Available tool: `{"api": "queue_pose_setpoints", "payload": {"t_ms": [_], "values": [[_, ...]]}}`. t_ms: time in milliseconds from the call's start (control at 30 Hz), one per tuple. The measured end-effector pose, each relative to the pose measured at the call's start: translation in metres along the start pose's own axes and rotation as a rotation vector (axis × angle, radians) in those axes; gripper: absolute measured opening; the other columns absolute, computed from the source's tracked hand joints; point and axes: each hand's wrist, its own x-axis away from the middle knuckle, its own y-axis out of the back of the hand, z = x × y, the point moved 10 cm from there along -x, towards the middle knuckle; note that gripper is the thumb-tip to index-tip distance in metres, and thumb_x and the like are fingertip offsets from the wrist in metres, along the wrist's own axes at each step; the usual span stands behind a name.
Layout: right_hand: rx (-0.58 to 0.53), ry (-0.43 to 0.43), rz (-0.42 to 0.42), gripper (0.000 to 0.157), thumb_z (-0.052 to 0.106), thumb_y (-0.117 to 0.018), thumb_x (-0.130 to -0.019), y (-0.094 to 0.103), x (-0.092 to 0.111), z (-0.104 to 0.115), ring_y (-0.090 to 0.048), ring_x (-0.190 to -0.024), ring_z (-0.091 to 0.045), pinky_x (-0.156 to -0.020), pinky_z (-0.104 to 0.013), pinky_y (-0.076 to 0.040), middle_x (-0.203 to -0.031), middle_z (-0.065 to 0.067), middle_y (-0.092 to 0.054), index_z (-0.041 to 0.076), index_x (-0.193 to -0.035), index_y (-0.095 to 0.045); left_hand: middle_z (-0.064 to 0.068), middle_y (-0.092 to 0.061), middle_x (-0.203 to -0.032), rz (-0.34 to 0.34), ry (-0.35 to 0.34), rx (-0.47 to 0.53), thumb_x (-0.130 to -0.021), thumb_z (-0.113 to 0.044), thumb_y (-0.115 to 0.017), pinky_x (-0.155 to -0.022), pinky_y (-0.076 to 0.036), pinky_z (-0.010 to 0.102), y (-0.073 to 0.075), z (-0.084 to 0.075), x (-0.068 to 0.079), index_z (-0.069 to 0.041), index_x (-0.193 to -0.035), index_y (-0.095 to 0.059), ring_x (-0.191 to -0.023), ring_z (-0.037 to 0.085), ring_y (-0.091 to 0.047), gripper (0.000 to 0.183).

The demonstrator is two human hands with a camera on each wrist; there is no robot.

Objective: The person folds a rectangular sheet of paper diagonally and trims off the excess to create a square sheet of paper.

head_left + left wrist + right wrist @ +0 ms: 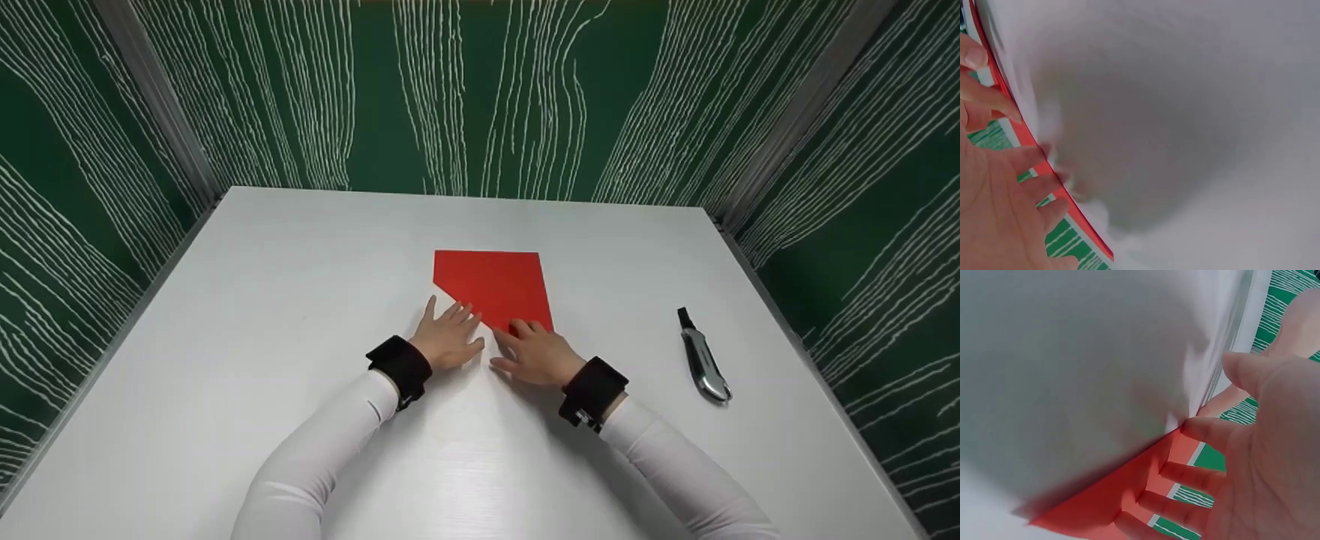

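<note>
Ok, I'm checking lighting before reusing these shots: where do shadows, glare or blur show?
Head: soft shadows beside both sleeves, pale glare on the table, knife fairly crisp; left wrist: broad hazy shadow beyond the left hand; right wrist: dark band along the paper, blurry reflections near the right hand.

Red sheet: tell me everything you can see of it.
The red sheet is plain and thin and looks like paper. It lies on the white table, in front of the person. Its far edge is straight; its near left side runs on a slant, though whether by a fold or a cut I cannot tell. The left hand touches that slanted edge with its fingers; the right hand touches its near end.
</note>
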Motion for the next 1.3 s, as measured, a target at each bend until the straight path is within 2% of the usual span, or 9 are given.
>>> {"api": "queue_pose_setpoints", "payload": {"t_ms": [200, 400, 667, 900, 1033, 1300], "values": [[0.016, -0.004, -0.001, 0.064, 0.047, -0.054, -0.103, 0.002, -0.001, 0.002, -0.048, -0.135, -0.045, -0.106, -0.063, -0.051, -0.151, -0.024, -0.046, 0.012, -0.155, -0.045, 0.01, -0.028, -0.171, -0.026, 0.072, 0.002, -0.107, -0.047, -0.032, -0.132, -0.004, 0.059, 0.007, 0.017, -0.008, -0.009, -0.161, -0.032, -0.161, 0.024, -0.023, 0.066], [0.007, -0.011, 0.025, 0.065, 0.048, -0.054, -0.102, -0.002, -0.004, 0.001, -0.047, -0.136, -0.044, -0.106, -0.062, -0.051, -0.153, -0.023, -0.045, 0.014, -0.157, -0.043, 0.013, -0.028, -0.17, -0.034, 0.136, 0.035, -0.107, -0.046, -0.033, -0.132, -0.006, 0.06, 0.008, 0.038, -0.015, -0.007, -0.161, -0.032, -0.161, 0.026, -0.023, 0.067], [0.002, 0.003, 0.001, 0.066, 0.048, -0.054, -0.103, -0.004, -0.006, 0.002, -0.048, -0.134, -0.044, -0.106, -0.061, -0.051, -0.153, -0.022, -0.045, 0.013, -0.157, -0.043, 0.014, -0.03, -0.17, -0.057, 0.195, 0.059, -0.107, -0.044, -0.036, -0.131, -0.01, 0.06, 0.011, 0.058, -0.017, -0.006, -0.16, -0.033, -0.161, 0.028, -0.024, 0.065], [-0.018, 0.008, -0.021, 0.063, 0.045, -0.055, -0.103, -0.002, -0.006, 0.0, -0.048, -0.138, -0.046, -0.107, -0.062, -0.051, -0.155, -0.025, -0.045, 0.011, -0.156, -0.045, 0.016, -0.032, -0.169, -0.079, 0.201, 0.045, -0.106, -0.043, -0.04, -0.131, -0.011, 0.061, 0.011, 0.061, -0.02, -0.007, -0.16, -0.035, -0.159, 0.029, -0.029, 0.065], [-0.049, 0.018, -0.038, 0.057, 0.04, -0.055, -0.104, 0.0, -0.001, -0.007, -0.049, -0.139, -0.045, -0.106, -0.06, -0.052, -0.155, -0.025, -0.047, 0.011, -0.153, -0.049, 0.016, -0.031, -0.169, -0.086, 0.195, 0.035, -0.106, -0.043, -0.041, -0.131, -0.011, 0.06, 0.011, 0.06, -0.021, -0.007, -0.16, -0.034, -0.158, 0.03, -0.03, 0.065], [-0.087, 0.124, -0.103, 0.038, 0.023, -0.056, -0.105, 0.009, 0.017, -0.017, -0.058, -0.134, -0.042, -0.106, -0.055, -0.054, -0.147, -0.025, -0.056, 0.008, -0.139, -0.064, 0.015, -0.03, -0.17, -0.082, 0.198, -0.004, -0.107, -0.045, -0.038, -0.131, -0.01, 0.06, 0.011, 0.06, -0.023, -0.008, -0.161, -0.032, -0.159, 0.03, -0.029, 0.066]]}}
